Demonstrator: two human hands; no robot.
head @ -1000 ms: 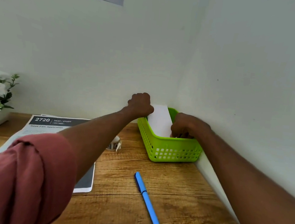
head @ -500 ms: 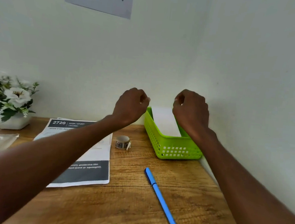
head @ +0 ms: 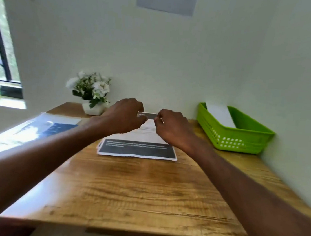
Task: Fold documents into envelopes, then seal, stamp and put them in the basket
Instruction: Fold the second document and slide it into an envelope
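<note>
Above the printed document (head: pixel 137 149) at mid-desk, I see my left hand (head: pixel 121 117) and right hand (head: pixel 172 127) hover, fingers loosely curled, gripping nothing, seemingly poised to take its far edge for folding. Well to the right, a white envelope (head: pixel 220 114) leans in the green basket (head: pixel 242 142), parked against the wall corner.

On the desk (head: pixel 135 191) the document (head: pixel 139 148) lies at my twelve o'clock, my left hand (head: pixel 124 117) and right hand (head: pixel 172 128) side by side over its far half. The basket (head: pixel 243 140) sits at two o'clock in the corner, an envelope (head: pixel 220 114) in it. The plant (head: pixel 91 91) stands at eleven against the wall, and a plastic sleeve (head: pixel 27 133) lies at ten.
</note>
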